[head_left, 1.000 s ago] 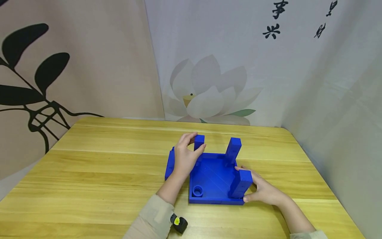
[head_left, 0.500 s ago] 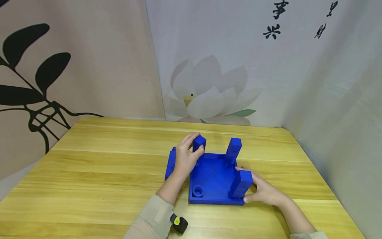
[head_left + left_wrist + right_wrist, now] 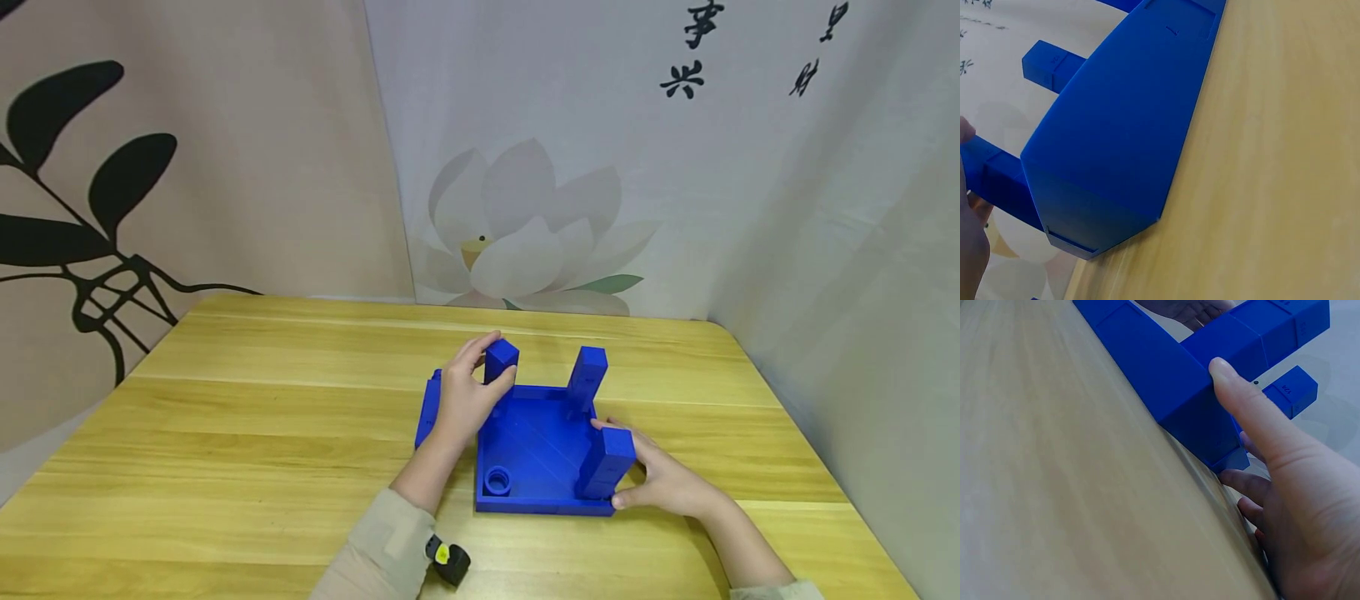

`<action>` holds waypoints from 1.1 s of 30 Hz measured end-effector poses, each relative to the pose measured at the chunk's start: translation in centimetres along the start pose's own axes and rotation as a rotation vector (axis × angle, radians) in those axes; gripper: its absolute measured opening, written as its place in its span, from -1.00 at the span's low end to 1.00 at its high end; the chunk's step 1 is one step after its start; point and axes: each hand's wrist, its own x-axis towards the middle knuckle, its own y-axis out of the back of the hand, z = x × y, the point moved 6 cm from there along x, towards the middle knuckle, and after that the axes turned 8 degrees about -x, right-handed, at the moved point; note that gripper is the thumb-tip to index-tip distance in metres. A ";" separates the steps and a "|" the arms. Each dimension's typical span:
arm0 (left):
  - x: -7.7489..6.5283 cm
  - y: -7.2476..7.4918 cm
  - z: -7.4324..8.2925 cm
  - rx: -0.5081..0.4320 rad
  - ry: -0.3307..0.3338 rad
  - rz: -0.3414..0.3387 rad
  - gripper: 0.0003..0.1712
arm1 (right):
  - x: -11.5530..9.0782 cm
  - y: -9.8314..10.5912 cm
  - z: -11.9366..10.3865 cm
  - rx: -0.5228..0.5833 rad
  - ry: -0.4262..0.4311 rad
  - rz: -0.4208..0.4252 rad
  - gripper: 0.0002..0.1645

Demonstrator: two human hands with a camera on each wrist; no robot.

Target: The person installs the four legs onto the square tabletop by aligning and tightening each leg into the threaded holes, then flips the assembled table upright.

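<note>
A shallow blue tray-like base (image 3: 536, 454) lies on the table, its raised rim facing up. My left hand (image 3: 461, 396) pinches a square blue post (image 3: 501, 358) at the back left corner, thumb on one side and fingers on the other. Two more posts stand on the right: the far post (image 3: 587, 372) and the near post (image 3: 606, 462). In the front left corner a round socket (image 3: 497, 480) shows. My right hand (image 3: 667, 479) grips the base at the right side, its thumb on the near corner. The held post's lower end is partly hidden.
Another blue piece (image 3: 427, 410) lies left of the base, partly behind my left hand. A black strap device (image 3: 452, 565) sits at my left cuff. The wooden table (image 3: 247, 450) ends at a printed curtain (image 3: 540, 108) behind.
The post in my left hand has turned about its upright axis, so a corner edge now faces me. Over the last half second almost nothing moved. My right hand and the base stayed put.
</note>
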 end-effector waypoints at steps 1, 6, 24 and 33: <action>0.0 0.0 0.0 0.000 0.001 0.003 -0.44 | 0.0 0.0 0.0 -0.001 0.000 -0.001 0.17; 0.2 0.4 0.0 0.009 -0.002 0.041 -0.41 | 0.0 0.0 0.0 -0.002 -0.001 0.000 0.17; 0.0 0.7 0.5 0.029 -0.064 0.109 -0.58 | 0.0 0.0 0.1 -0.008 0.002 0.006 0.17; 0.1 0.4 0.3 -0.024 -0.043 0.082 -0.61 | 0.1 0.0 0.1 0.009 0.008 0.003 0.16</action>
